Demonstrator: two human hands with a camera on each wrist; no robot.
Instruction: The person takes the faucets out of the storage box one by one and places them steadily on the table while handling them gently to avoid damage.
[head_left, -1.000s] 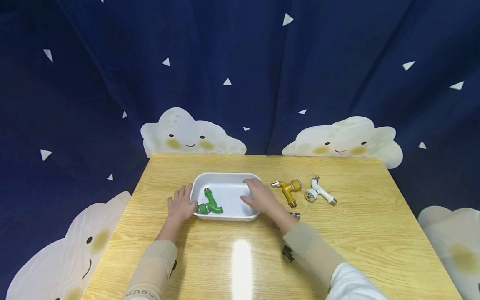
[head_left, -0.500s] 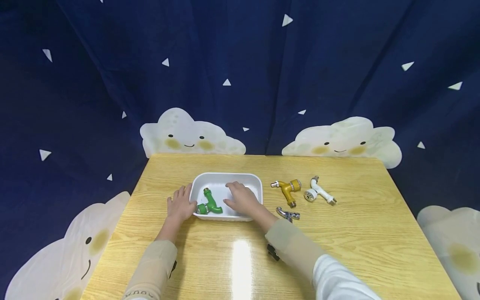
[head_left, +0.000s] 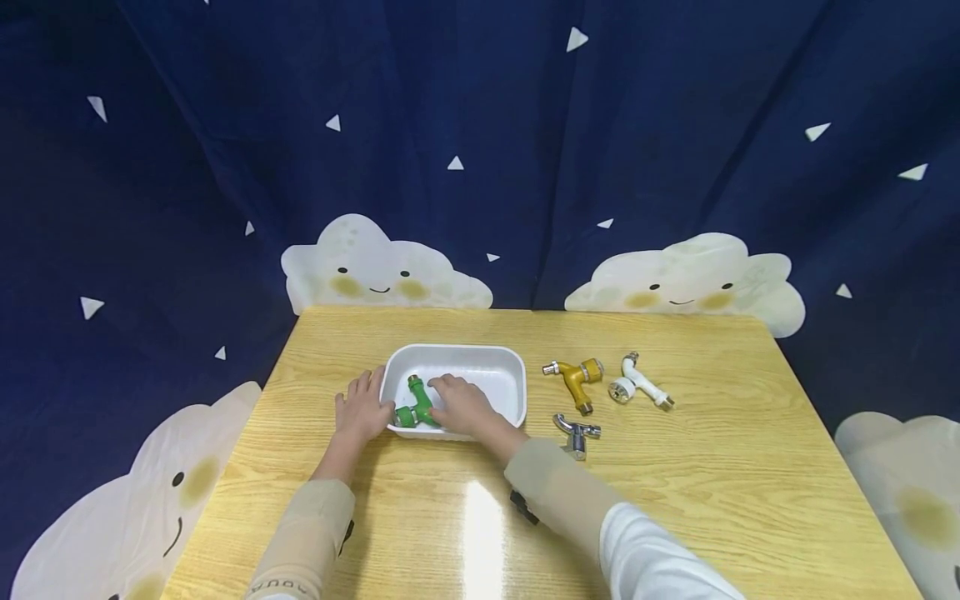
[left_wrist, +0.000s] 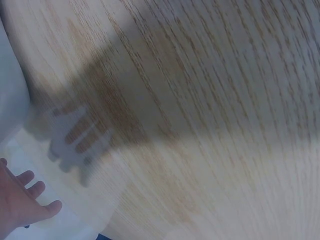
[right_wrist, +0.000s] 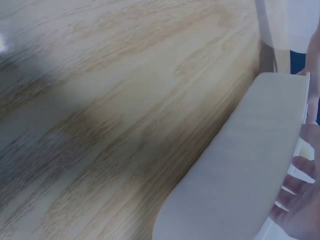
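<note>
A green tap (head_left: 417,406) lies in the left part of a white tray (head_left: 491,353). My right hand (head_left: 463,407) reaches over the tray's near rim, its thumb and fingers parted beside the tap. The thumb hides the tap's spout end; whether they touch cannot be told. Fingers (right_wrist: 295,185) of that hand show behind the tray's wall (right_wrist: 235,165) in the right wrist view. At the tray's left end my left hand (head_left: 363,407) rests with extended fingers and its thumb on the rim. The left wrist view shows the left hand (left_wrist: 22,202) with spread fingers.
Right of the tray lie a yellow tap (head_left: 576,383), a white tap (head_left: 636,382) and a small chrome tap (head_left: 576,433) on the wooden table (head_left: 697,475). A dark blue curtain (head_left: 525,150) with clouds and triangles hangs behind the table's back edge.
My right hand has moved left across the tray, from its right end to beside the green tap. The chrome tap has come into full view. My left hand has stayed in place.
</note>
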